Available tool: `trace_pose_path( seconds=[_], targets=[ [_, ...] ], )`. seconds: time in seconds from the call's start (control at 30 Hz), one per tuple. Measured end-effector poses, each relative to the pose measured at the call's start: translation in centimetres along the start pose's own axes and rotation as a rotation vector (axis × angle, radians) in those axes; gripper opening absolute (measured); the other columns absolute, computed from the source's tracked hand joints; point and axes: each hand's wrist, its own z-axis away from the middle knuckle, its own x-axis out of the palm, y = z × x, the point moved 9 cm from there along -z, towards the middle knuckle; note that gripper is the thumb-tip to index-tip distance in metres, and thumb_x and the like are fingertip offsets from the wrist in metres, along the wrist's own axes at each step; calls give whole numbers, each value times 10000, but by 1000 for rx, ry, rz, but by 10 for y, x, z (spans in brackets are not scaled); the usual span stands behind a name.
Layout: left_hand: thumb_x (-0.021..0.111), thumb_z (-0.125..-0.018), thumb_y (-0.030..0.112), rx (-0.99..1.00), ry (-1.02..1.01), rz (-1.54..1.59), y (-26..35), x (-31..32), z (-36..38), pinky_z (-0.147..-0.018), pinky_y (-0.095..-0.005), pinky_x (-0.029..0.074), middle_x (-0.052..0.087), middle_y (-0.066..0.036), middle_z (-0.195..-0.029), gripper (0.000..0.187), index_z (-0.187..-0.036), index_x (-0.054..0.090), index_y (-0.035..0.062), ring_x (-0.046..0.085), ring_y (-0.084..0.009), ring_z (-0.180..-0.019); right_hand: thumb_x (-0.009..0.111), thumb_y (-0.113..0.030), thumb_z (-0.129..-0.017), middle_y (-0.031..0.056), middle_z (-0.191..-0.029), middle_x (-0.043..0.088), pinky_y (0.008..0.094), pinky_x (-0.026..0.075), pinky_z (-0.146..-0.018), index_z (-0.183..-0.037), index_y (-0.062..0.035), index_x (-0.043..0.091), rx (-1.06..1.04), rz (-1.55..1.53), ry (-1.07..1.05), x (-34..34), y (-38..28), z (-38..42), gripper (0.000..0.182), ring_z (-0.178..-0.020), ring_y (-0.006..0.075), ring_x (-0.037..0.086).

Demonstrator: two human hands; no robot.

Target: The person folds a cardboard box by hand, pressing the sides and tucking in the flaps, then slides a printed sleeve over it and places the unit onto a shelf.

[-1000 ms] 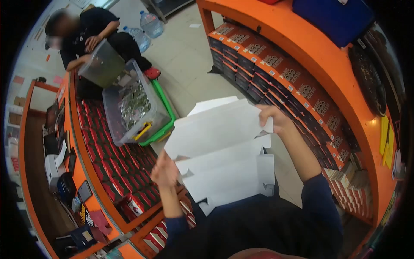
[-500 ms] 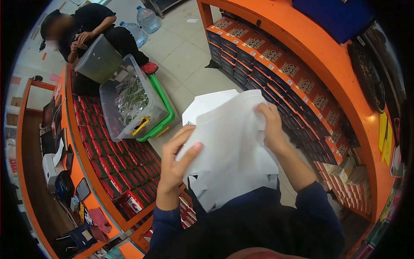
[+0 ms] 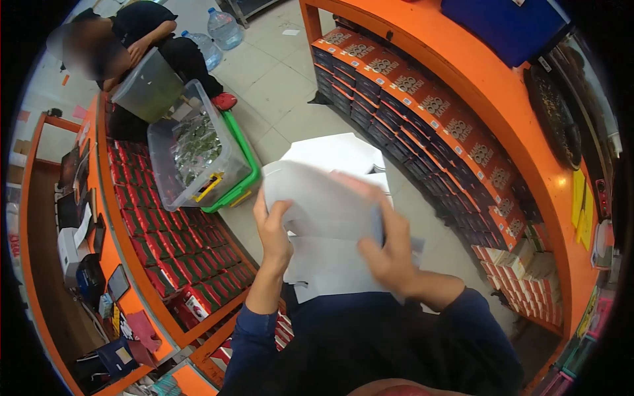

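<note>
A folded white cardboard sheet (image 3: 320,201) is held up in front of my body, bent over along its upper part. My left hand (image 3: 272,231) grips its left edge, thumb on the near face and fingers behind. My right hand (image 3: 391,254), somewhat blurred, is closed on its right edge with the thumb on the near side. Behind and below it, more white cardboard (image 3: 333,146) with cut corners and tabs lies flat over my lap. Whether the pieces are joined is hidden.
An orange shelf (image 3: 456,66) with stacked dark boxes (image 3: 403,122) curves along the right. To the left stand rows of red packs (image 3: 165,247) and a clear tub (image 3: 168,191) by a green crate (image 3: 246,158). A seated person (image 3: 142,30) holds another tub (image 3: 148,89).
The upper part of the sheet has been bent over. My right hand has come down and inward along its edge. The other person has leaned lower over the tub.
</note>
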Motion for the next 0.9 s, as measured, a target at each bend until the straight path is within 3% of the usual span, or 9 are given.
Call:
trace_pose_path(
  seconds=[0.07, 0.17, 0.3, 0.4, 0.47, 0.57, 0.67, 0.87, 0.9],
  targets=[
    [505, -850, 159, 96, 63, -2, -6, -2, 5, -877, -287, 434, 618, -84, -1026, 437, -1227, 545, -59, 569, -179, -935, 516, -49, -694, 218, -1201, 625, 350, 466, -974, -1339, 38, 507, -230, -99, -30, 10, -37, 8, 652, -1107, 236, 636],
    [483, -896, 169, 196, 75, 210, -26, -12, -3, -874, -285, 417, 592, -115, -957, 367, -1172, 525, -70, 541, -179, -960, 517, -67, -711, 237, -1300, 585, 348, 420, -1047, -1363, 40, 485, -249, -111, -87, 20, -45, 17, 661, -1236, 240, 571],
    [464, -924, 170, 164, 314, 139, 7, 0, -23, -847, -297, 421, 561, -101, -893, 342, -1173, 531, -55, 534, -177, -922, 548, -73, -755, 154, -1378, 501, 317, 387, -1028, -1398, 50, 441, 101, -429, 111, -18, 51, -48, 663, -1187, 230, 502],
    [518, -919, 175, 57, 55, -248, -14, -12, -47, -866, -354, 427, 559, -121, -938, 341, -1198, 542, -19, 557, -231, -951, 534, -148, -849, 142, -1288, 549, 295, 396, -984, -1340, 3, 504, 197, -196, 53, -37, 124, -99, 514, -1135, 241, 519],
    [605, -890, 201, 559, 388, -1294, 28, -4, -29, -912, -416, 416, 574, -159, -1041, 385, -1226, 552, 21, 564, -313, -1027, 516, -228, -876, 137, -1292, 541, 312, 398, -996, -1347, -26, 507, 226, -121, 90, -48, 159, -89, 513, -1159, 214, 514],
    [691, -849, 259, 423, -69, -999, -18, 53, 5, -901, -473, 417, 579, -182, -1068, 437, -1168, 555, -7, 548, -379, -1045, 489, -305, -927, 120, -1268, 549, 337, 425, -985, -1342, -56, 522, 286, -88, 196, -75, 172, -74, 485, -1169, 181, 522],
    [659, -847, 505, 244, -256, -1057, -70, 136, 60, -751, -479, 454, 551, -212, -975, 635, -1109, 527, -59, 573, -367, -900, 487, -270, -951, 99, -1197, 582, 330, 467, -920, -1315, -61, 547, 373, -170, 284, -96, 189, -42, 424, -1117, 169, 555],
    [755, -809, 436, 184, -310, -987, -100, 143, 63, -635, -426, 509, 566, -211, -894, 571, -986, 479, -31, 636, -349, -802, 503, -198, -956, 74, -1066, 613, 292, 496, -830, -1257, -33, 586, 434, -185, 292, -108, 176, 8, 353, -1001, 151, 595],
    [751, -829, 384, 8, -406, -803, -111, 134, 59, -644, -394, 516, 592, -197, -870, 505, -976, 492, -24, 649, -316, -800, 502, -195, -959, 74, -1057, 610, 294, 495, -832, -1246, -17, 589, 435, -166, 305, -111, 172, 16, 349, -995, 151, 593]
  ],
)
